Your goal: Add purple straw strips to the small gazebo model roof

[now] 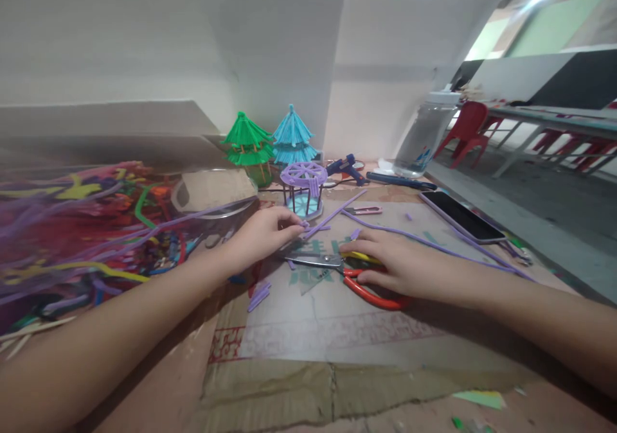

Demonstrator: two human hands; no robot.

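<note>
My left hand (263, 235) is closed in a pinch on a short purple pipe cleaner piece (305, 225), in front of a small pavilion model (304, 175) with a purple spoked top and pale blue base. More purple pipe cleaners (337, 213) lie beside those fingertips. My right hand (402, 263) has its fingers curled over the handles of scissors (313, 261) with red and yellow grips. Their blades point left, resting low over the board. Cut purple strips (260, 296) lie left of the blades.
Green (245, 141) and blue (292, 134) roofed models stand behind. A glue gun (347, 168), small snips (366, 211), a phone (463, 216) and a water bottle (427, 134) are on the right. Colourful pipe cleaners (87, 227) heap up at left, near a covered bowl (214, 192).
</note>
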